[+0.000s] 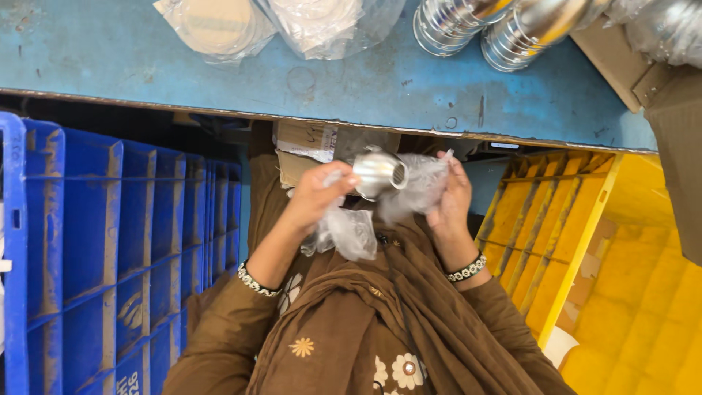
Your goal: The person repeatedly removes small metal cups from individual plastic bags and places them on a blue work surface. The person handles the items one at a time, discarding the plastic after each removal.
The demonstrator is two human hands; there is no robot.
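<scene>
A small shiny metal cup [378, 174] sits between the two hands over the person's lap, just below the edge of the blue worktable [351, 88], its open mouth turned to the right and crumpled clear plastic wrap [349, 230] hanging from it. The left hand [319, 192] has its fingers curled shut around the cup's closed end and the plastic gathered there. The right hand [450, 192] pinches the loose plastic beside the cup's mouth, fingers pressed together on the film. The cup is partly bare and partly covered, so the work with the wrap looks about midway; whether the film is going on or coming off cannot be told. On the table lie bagged discs [219, 25] and larger ribbed metal cups [512, 33]. A blue crate [95, 241] stands to the left, a yellow crate [556, 219] to the right.
</scene>
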